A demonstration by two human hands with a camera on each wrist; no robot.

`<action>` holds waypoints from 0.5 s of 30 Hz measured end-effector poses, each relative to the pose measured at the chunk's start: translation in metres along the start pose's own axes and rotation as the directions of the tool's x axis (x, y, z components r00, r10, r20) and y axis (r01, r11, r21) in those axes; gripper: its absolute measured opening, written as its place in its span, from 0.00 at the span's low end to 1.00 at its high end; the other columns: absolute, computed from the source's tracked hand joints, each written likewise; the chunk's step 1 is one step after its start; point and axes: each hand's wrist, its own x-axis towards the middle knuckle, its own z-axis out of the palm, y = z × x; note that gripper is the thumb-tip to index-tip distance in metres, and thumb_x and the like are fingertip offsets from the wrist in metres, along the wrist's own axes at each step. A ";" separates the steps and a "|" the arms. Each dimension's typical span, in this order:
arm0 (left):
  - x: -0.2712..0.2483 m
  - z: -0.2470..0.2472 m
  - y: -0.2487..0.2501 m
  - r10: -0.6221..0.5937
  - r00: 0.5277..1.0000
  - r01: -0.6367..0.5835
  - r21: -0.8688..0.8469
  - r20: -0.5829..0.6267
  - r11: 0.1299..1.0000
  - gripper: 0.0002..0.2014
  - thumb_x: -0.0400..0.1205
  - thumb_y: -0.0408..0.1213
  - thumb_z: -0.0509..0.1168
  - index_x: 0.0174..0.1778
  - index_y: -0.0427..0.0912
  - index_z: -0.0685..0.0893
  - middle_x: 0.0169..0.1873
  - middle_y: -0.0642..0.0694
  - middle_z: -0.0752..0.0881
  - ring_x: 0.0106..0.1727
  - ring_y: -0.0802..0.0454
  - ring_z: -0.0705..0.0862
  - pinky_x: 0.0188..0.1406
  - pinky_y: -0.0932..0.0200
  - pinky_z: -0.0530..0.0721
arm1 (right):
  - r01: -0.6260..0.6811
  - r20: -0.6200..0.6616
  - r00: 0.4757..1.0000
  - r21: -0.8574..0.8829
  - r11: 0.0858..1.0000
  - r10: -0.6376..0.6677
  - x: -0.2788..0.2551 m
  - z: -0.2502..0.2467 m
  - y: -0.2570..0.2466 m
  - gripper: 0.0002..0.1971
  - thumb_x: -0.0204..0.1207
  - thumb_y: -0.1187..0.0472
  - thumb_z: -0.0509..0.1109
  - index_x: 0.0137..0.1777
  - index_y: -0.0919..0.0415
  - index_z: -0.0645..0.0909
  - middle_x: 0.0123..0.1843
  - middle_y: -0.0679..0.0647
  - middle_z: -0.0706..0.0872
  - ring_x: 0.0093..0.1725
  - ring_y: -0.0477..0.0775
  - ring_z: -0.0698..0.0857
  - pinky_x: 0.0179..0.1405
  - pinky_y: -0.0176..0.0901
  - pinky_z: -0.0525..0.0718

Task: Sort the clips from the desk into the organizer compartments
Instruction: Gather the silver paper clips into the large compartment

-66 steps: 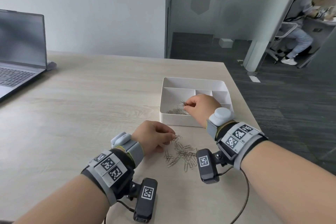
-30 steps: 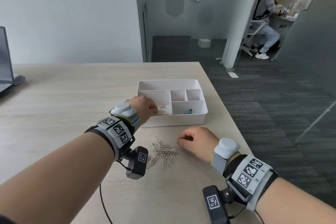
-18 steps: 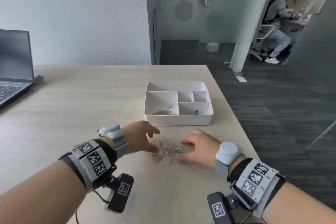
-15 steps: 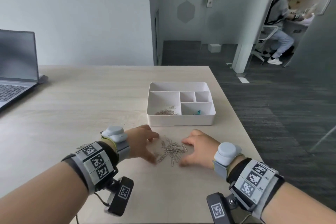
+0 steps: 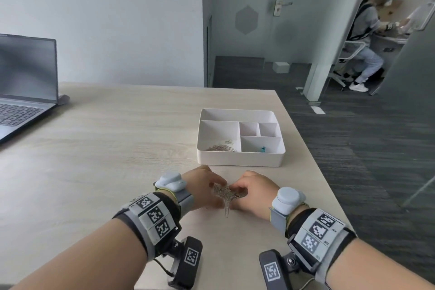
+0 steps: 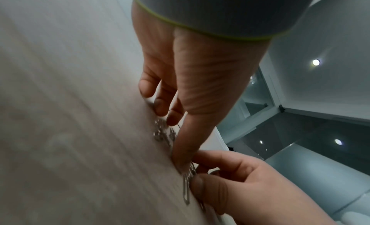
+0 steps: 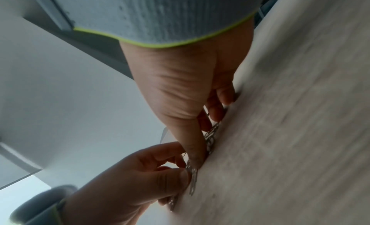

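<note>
A bunch of silver paper clips lies on the desk just in front of the white organizer. My left hand and right hand press in from either side, fingers curled round the bunch. The left wrist view shows my left hand with its thumb down on the clips. In the right wrist view my right hand pinches the clips against the desk. One clip sticks out toward me. More clips lie in the organizer's left compartment, and a teal clip in the front right one.
An open laptop stands at the far left of the wooden desk. The desk's right edge runs close beside the organizer and my right arm. Beyond a glass wall at the back right a person sits at another desk.
My left hand came back from the organizer to the pile. Both hands then closed in from the sides, and the spread clips are now squeezed into a tight bunch between them.
</note>
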 end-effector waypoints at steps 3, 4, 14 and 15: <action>0.000 0.005 -0.003 -0.026 0.998 0.023 -0.046 -0.064 0.999 0.21 0.63 0.60 0.74 0.54 0.72 0.87 0.46 0.61 0.80 0.49 0.58 0.83 0.51 0.56 0.85 | 0.006 -0.035 0.999 0.025 1.000 -0.006 0.001 0.000 0.002 0.14 0.66 0.46 0.77 0.51 0.43 0.90 0.49 0.50 0.82 0.51 0.51 0.83 0.58 0.50 0.81; -0.001 0.006 -0.003 -0.029 0.997 0.025 -0.053 -0.077 0.998 0.19 0.64 0.61 0.73 0.52 0.72 0.87 0.45 0.61 0.81 0.48 0.59 0.84 0.50 0.56 0.85 | 0.001 -0.051 0.999 0.037 0.999 0.001 0.001 0.000 0.003 0.11 0.67 0.47 0.78 0.50 0.44 0.91 0.49 0.50 0.83 0.51 0.51 0.83 0.57 0.49 0.81; -0.004 0.005 0.002 -0.012 0.998 0.008 -0.050 -0.067 0.999 0.11 0.69 0.59 0.72 0.45 0.63 0.91 0.33 0.63 0.84 0.41 0.61 0.84 0.37 0.63 0.79 | -0.064 -0.088 0.993 0.138 0.988 0.077 0.005 0.009 0.007 0.04 0.69 0.49 0.74 0.43 0.42 0.89 0.39 0.39 0.88 0.42 0.42 0.86 0.44 0.39 0.85; -0.004 0.005 0.002 -0.015 0.998 0.011 -0.048 -0.068 0.999 0.11 0.69 0.59 0.72 0.45 0.63 0.90 0.33 0.63 0.85 0.41 0.61 0.85 0.37 0.63 0.80 | -0.063 -0.089 0.993 0.137 0.989 0.075 0.005 0.009 0.007 0.03 0.69 0.49 0.74 0.41 0.42 0.89 0.38 0.40 0.89 0.40 0.42 0.86 0.43 0.40 0.85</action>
